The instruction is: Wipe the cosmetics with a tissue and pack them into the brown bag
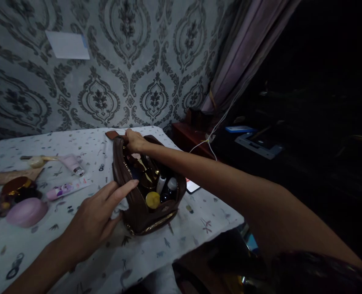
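Observation:
A brown zippered toiletry bag [138,218] stands unzipped on the patterned cloth. Inside show a yellow-lidded jar [153,200], a white tube [161,184], a dark bottle with a grey cap [172,184] and shiny gold-toned items. My right hand [134,141] is closed on the bag's far end by its brown strap tab; the fingertips are partly hidden. At the near left side, my left hand [99,210] pinches a crumpled white tissue or cloth [121,205] against the bag, its index finger reaching over the rim.
Left on the tablecloth [165,245] lie a pink soap-like oval [27,212], a pink-white tube [66,189], a lilac tube [72,164], an amber jar [18,188] and a brush-like item [40,158]. A phone [193,187] lies right of the bag; white cables [213,134] hang beyond.

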Demonstrator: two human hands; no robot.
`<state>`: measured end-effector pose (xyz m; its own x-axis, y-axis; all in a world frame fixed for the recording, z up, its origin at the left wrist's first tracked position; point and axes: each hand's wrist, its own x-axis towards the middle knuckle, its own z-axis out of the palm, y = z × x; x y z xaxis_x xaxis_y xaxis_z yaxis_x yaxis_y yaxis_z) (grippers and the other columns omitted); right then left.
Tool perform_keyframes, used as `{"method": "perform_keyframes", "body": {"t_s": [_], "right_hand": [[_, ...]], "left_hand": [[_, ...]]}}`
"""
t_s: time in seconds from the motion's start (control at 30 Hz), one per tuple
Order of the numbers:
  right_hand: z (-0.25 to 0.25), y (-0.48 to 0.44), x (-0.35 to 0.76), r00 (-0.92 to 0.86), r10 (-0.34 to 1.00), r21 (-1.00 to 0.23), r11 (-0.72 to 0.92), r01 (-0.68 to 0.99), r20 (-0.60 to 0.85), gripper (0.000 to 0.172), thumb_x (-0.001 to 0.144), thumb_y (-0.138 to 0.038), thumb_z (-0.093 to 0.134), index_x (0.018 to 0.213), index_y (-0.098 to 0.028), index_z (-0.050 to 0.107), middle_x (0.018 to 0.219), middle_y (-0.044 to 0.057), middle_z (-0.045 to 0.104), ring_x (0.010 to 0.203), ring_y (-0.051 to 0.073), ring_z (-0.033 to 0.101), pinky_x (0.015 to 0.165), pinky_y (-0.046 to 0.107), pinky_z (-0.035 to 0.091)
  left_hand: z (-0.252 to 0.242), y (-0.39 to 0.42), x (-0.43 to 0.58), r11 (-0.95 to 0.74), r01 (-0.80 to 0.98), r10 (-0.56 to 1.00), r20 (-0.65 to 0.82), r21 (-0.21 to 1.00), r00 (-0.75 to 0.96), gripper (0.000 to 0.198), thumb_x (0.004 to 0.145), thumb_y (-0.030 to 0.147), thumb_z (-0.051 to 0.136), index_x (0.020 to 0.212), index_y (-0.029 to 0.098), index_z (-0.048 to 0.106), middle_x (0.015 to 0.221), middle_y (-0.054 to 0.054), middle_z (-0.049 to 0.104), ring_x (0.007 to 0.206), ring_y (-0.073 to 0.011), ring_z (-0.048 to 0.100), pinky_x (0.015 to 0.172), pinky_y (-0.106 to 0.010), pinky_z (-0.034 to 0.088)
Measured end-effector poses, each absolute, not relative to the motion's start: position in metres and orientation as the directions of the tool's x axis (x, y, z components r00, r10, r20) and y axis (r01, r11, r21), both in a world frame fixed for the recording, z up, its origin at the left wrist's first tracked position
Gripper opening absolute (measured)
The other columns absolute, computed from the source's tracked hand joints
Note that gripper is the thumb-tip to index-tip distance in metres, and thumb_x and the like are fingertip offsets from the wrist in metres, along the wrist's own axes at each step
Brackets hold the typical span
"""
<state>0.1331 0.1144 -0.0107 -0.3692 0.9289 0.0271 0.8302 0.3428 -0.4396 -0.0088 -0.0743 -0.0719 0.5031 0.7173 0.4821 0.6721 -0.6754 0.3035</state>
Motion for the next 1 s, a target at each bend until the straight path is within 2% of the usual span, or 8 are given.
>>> {"method": "perform_keyframes", "body": {"t_s": [0.1,0.3,0.5,0.6,0.7,0.8,0.9,1.0], "right_hand": [[0.0,0.111,0.138,-0.378,0.925,-0.42,0.361,0.833,0.046,0.037,0.074,-0.013,0.068,0.11,-0.016,0.062,0.111,0.011,0.071,0.104,0.027,0.066,0.081,0.029,0.049],[0.017,0.08,0.161,-0.463,0.865,-0.395,0.501,0.77,0.196,0.022,0.082,-0.009,0.057,0.097,-0.014,0.072,0.091,0.006,0.074,0.086,0.02,0.067,0.08,0.028,0.047],[0.017,0.017,0.2,-0.394,0.821,-0.544,0.569,0.616,0.413,0.019,0.087,-0.017,0.055,0.095,-0.017,0.071,0.086,0.004,0.074,0.081,0.018,0.068,0.078,0.029,0.05],[0.006,-0.019,0.219,-0.28,0.839,-0.704,0.543,0.457,0.466,0.017,0.091,-0.029,0.056,0.098,-0.021,0.069,0.085,0.004,0.074,0.075,0.018,0.07,0.07,0.03,0.053],[-0.009,-0.054,0.229,-0.151,0.861,-0.763,0.502,0.408,0.486,0.016,0.092,-0.034,0.058,0.095,-0.024,0.07,0.087,0.008,0.075,0.069,0.019,0.071,0.062,0.031,0.056],[-0.026,-0.084,0.23,-0.156,0.82,-0.709,0.558,0.43,0.551,0.012,0.094,-0.028,0.059,0.093,-0.029,0.071,0.077,0.005,0.075,0.063,0.018,0.071,0.06,0.031,0.057],[-0.04,-0.104,0.22,-0.294,0.708,-0.557,0.695,0.455,0.642,0.015,0.092,-0.019,0.061,0.096,-0.031,0.07,0.071,0.001,0.075,0.062,0.018,0.072,0.059,0.029,0.058],[-0.051,-0.113,0.202,-0.454,0.567,-0.447,0.823,0.352,0.687,0.019,0.09,-0.012,0.061,0.099,-0.027,0.069,0.069,-0.001,0.075,0.061,0.015,0.073,0.06,0.024,0.058]], "left_hand": [[-0.069,-0.075,-0.01,-0.66,0.695,0.73,0.458,0.283,0.507,0.071,0.087,0.007,0.041,0.152,0.034,0.032,0.1,-0.003,0.055,0.084,-0.0178,0.058,0.068,-0.024,0.048],[-0.063,-0.072,-0.011,-0.675,0.689,0.72,0.439,0.263,0.537,0.074,0.084,0.006,0.041,0.153,0.032,0.032,0.098,-0.003,0.053,0.08,-0.0162,0.055,0.065,-0.023,0.046],[-0.059,-0.072,-0.013,-0.703,0.659,0.695,0.457,0.267,0.556,0.07,0.09,0.008,0.038,0.154,0.033,0.027,0.095,-0.001,0.056,0.077,-0.0159,0.057,0.064,-0.024,0.048],[-0.057,-0.074,-0.023,-0.725,0.617,0.674,0.497,0.305,0.547,0.065,0.094,0.009,0.039,0.154,0.03,0.025,0.115,-0.005,0.062,0.097,-0.0175,0.062,0.08,-0.028,0.053],[-0.056,-0.076,-0.037,-0.698,0.628,0.703,0.501,0.345,0.505,0.053,0.093,0.008,0.041,0.143,0.024,0.04,0.123,-0.008,0.063,0.107,-0.0188,0.062,0.088,-0.03,0.051],[-0.059,-0.077,-0.052,-0.64,0.645,0.759,0.469,0.417,0.451,0.032,0.091,0.008,0.041,0.116,0.019,0.058,0.1,-0.005,0.063,0.089,-0.0168,0.062,0.076,-0.027,0.05],[-0.067,-0.079,-0.064,-0.594,0.672,0.796,0.443,0.442,0.413,0.022,0.089,0.01,0.041,0.098,0.018,0.059,0.089,-0.003,0.059,0.083,-0.017,0.058,0.073,-0.028,0.046],[-0.076,-0.084,-0.075,-0.559,0.698,0.82,0.424,0.448,0.384,0.019,0.088,0.011,0.041,0.092,0.018,0.058,0.085,-0.002,0.057,0.081,-0.0178,0.056,0.072,-0.029,0.044]]}}
